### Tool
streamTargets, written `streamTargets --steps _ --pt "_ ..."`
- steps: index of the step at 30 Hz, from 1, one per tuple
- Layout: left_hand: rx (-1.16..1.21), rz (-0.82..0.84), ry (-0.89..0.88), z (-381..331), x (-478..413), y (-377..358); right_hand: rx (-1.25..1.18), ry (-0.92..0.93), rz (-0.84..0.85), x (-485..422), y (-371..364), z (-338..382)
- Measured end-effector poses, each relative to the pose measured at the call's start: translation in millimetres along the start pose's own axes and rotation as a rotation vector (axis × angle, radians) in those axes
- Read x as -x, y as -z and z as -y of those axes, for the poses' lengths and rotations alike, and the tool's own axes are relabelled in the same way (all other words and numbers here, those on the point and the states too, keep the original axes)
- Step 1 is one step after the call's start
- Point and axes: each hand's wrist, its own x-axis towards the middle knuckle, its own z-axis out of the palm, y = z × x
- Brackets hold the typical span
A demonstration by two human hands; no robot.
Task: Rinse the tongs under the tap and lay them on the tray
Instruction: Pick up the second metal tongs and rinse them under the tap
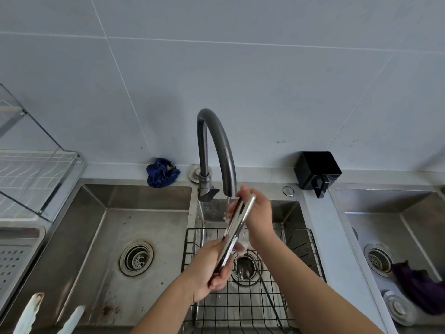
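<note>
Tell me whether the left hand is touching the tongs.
Touching. The head view shows the left hand gripping the lower end of the tongs, with its fingers curled round the metal.

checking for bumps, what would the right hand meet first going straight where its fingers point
Probably the tap, its spout end just up-left of the right hand; depth is unclear.

The tap (226, 153) arches over the middle basin (286, 210), whose floor a wire rack (240, 304) covers; the left basin (101, 237) lies open.
</note>
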Motion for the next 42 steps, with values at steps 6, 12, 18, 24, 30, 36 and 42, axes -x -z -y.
streamTargets --steps 6,12,18,24,30,36,42 --pt "0.198 -0.204 -0.096 -9 -1 1 -0.067 -0.144 0.345 15 -7 -13" --pt "0.152 -0.18 -0.107 1 4 1 0.032 -0.102 0.14 12 -11 -4" --pt "-0.121 -0.446 -0.429 -13 -7 -22 0.457 0.192 -0.026 26 -7 -12" --pt "-0.035 -0.615 -0.488 -31 -18 -19 0.148 0.185 0.377 58 -10 -37" --pt "0.15 -0.6 -0.333 -47 -33 -29 0.256 0.178 0.319 68 -1 -49" --pt "0.464 -0.379 -0.409 -91 -40 -6 0.315 0.049 0.27 69 16 -43" --pt "0.209 -0.36 -0.228 -55 -40 -20 0.466 0.064 0.154 45 13 -27"
